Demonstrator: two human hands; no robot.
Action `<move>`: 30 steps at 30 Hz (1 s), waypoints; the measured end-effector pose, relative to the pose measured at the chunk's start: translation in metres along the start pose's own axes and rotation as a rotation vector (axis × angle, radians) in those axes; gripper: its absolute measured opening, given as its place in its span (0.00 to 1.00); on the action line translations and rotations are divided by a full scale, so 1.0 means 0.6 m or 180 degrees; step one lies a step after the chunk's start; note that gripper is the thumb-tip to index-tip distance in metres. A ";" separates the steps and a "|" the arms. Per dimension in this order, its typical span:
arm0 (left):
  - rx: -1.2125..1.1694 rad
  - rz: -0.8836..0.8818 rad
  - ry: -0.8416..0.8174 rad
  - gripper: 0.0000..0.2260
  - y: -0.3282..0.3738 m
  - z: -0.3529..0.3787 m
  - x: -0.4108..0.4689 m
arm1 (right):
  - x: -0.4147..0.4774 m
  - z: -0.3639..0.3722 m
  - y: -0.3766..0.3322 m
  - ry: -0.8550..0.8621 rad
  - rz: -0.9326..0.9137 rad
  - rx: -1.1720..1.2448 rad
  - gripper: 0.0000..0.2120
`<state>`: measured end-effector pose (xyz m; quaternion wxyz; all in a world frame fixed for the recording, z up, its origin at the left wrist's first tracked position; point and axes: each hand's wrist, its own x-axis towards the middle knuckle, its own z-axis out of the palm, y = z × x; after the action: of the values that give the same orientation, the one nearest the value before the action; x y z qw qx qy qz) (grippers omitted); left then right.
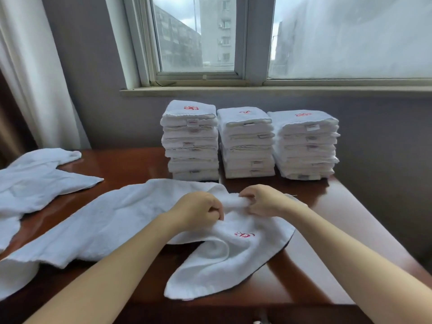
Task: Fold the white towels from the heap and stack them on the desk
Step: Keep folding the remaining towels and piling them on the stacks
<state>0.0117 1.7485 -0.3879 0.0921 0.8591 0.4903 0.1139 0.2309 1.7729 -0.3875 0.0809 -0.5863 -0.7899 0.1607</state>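
A white towel with a red embroidered mark lies crumpled on the brown desk in front of me. My left hand and my right hand each pinch its bunched upper edge, close together, fingers curled round the cloth. Another loose white towel spreads to the left beneath it. Three stacks of folded white towels stand at the desk's back: left stack, middle stack, right stack.
More unfolded white towels lie at the desk's left end. A grey wall and a window sill rise behind the stacks. A pale curtain hangs at the left. The desk's right edge drops off past the stacks.
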 end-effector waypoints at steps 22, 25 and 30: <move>0.0691 -0.0437 -0.0022 0.19 -0.013 0.023 0.046 | 0.000 -0.064 0.016 0.1198 0.0341 0.0952 0.11; 0.0644 -0.0369 0.0115 0.12 -0.021 0.026 0.048 | -0.008 -0.053 0.021 0.1081 0.0336 0.0334 0.18; 0.0585 -0.0306 0.0135 0.10 -0.031 0.029 0.054 | -0.030 -0.047 0.004 0.0598 0.0191 0.0225 0.04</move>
<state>0.0174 1.7847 -0.4062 0.0079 0.8368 0.5412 0.0822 0.2475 1.7612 -0.3612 0.1704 -0.6189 -0.7548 0.1352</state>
